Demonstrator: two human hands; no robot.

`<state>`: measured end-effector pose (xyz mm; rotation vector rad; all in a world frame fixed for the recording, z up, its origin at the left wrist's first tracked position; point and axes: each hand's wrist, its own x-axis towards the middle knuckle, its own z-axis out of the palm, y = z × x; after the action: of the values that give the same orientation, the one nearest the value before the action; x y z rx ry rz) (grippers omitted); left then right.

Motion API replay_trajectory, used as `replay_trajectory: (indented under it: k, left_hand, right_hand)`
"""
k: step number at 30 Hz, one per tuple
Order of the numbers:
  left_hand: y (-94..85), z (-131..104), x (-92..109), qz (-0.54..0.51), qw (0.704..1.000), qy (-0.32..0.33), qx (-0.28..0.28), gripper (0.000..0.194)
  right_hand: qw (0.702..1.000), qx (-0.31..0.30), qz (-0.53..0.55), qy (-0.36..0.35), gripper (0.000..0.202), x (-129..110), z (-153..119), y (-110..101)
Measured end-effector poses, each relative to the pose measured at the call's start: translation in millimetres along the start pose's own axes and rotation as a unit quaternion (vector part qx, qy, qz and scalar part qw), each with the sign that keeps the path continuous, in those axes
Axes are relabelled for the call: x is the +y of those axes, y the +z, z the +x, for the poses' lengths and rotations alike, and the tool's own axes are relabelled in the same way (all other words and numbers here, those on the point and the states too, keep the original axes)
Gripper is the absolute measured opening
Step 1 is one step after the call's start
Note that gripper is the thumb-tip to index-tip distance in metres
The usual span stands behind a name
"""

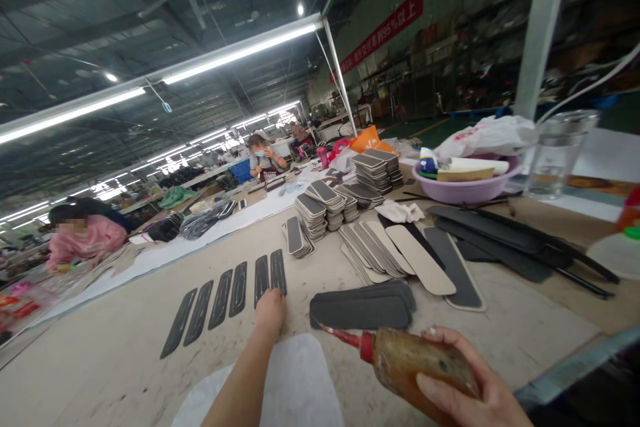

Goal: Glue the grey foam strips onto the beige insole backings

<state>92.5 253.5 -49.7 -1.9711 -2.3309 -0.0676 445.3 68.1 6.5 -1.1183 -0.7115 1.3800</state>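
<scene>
My right hand [467,380] is wrapped round a stained squeeze bottle [417,367] of brownish liquid. Its red nozzle points left, above a small pile of dark grey padded strips [363,307]. My left hand [271,311] is closed at the near end of a black strip [279,270], the rightmost of a row; its fingertips are mostly hidden. Several more black strips [220,299] lie side by side to the left, with glossy wet-looking lines on them. Under my left forearm is a white rounded sheet [300,380].
Stacks of beige-edged grey pieces [325,203] and fanned beige pieces [373,250] stand beyond. To the right are long black pieces [500,233], a purple basin [465,188] and a glass jar [563,157]. Co-workers sit at the far side [265,160] and left [90,237].
</scene>
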Motion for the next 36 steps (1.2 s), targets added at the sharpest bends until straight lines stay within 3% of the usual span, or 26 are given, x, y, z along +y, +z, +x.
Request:
replay_trajectory:
  k: [6, 10, 16, 19, 25, 36]
  left_hand:
    - [5.6, 18.5, -8.0, -0.048, 0.999, -0.025, 0.004, 0.026]
    - [2.3, 2.5, -9.5, -0.091, 0.994, -0.029, 0.05, 0.032]
    - [8.4, -52.8, 17.2, -0.157, 0.975, 0.132, 0.081, 0.029]
    - [11.0, -63.5, 29.3, -0.162, 0.969, 0.165, 0.082, 0.027]
    - [0.0, -58.1, 33.1, -0.102, 0.982, 0.141, 0.069, 0.028]
    - [-6.6, -28.8, 39.8, 0.027, 0.993, 0.106, -0.05, 0.031]
  right_hand:
    - [0.998, 0.032, 0.052, 0.006, 0.05, -8.8, -2.3, 6.6]
    - [0.993, 0.064, 0.094, 0.016, 0.052, -18.4, -4.3, 9.1]
    - [0.992, 0.065, 0.107, 0.001, 0.054, -19.3, -5.7, 9.5]
    - [0.994, 0.052, 0.097, -0.012, 0.053, -14.4, -6.7, 10.0]
    - [0.994, 0.045, 0.097, -0.002, 0.054, -8.4, -7.0, 9.5]
    - [0.996, 0.042, 0.071, 0.024, 0.057, -13.7, -7.1, 12.0]
